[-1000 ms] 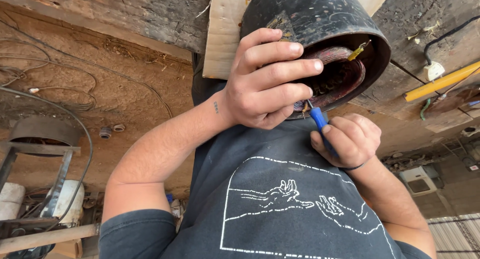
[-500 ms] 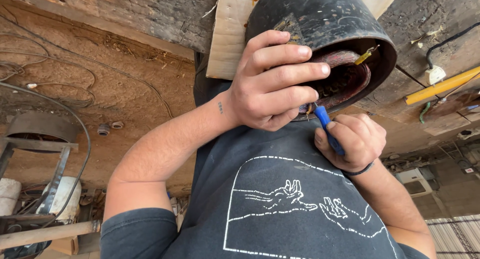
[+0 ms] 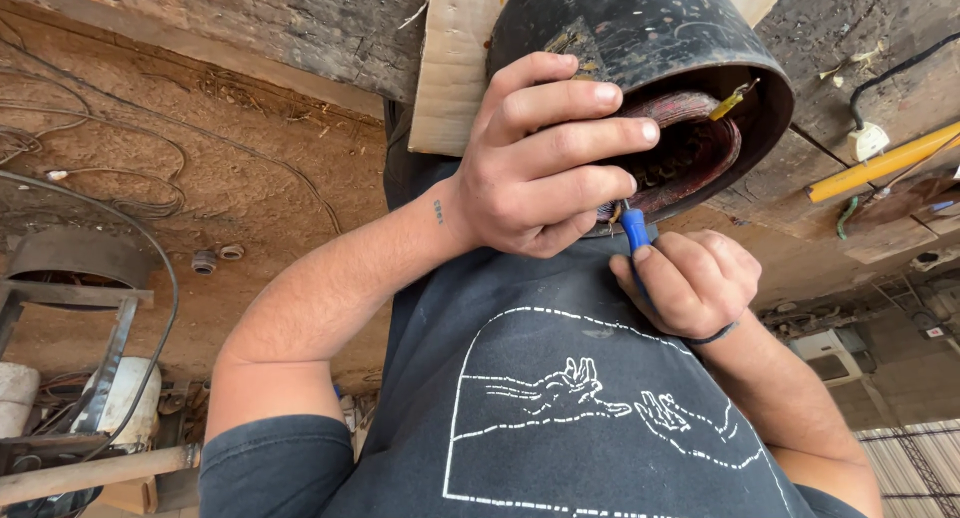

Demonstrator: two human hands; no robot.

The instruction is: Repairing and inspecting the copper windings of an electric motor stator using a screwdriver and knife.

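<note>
— What have your hands got hold of?

— My left hand (image 3: 535,163) is clamped over the rim of the black motor housing (image 3: 640,53), fingers spread across its open end and curled tight against the metal. My right hand (image 3: 690,278) is closed in a fist around a blue-handled tool (image 3: 634,228), thumb pressed along the handle.

— Where does the housing sit?

— It lies on its side on the wooden desk (image 3: 250,28), its open mouth turned toward me and right up against my chest. A piece of cardboard (image 3: 450,68) lies under it.

— And the tool?

— Its tip points up into the opening, at the lower edge of the reddish copper windings (image 3: 690,143). I cannot tell what kind of tip it has; my left fingers cover it.

— Anything else inside?

— A small yellow tab (image 3: 728,103) sticks out near the upper side of the windings.

— And around you?

— A yellow bar (image 3: 880,163) and a white plug (image 3: 866,140) lie on the desk to my right. Loose wires (image 3: 100,168) trail over the dirt floor to my left.
</note>
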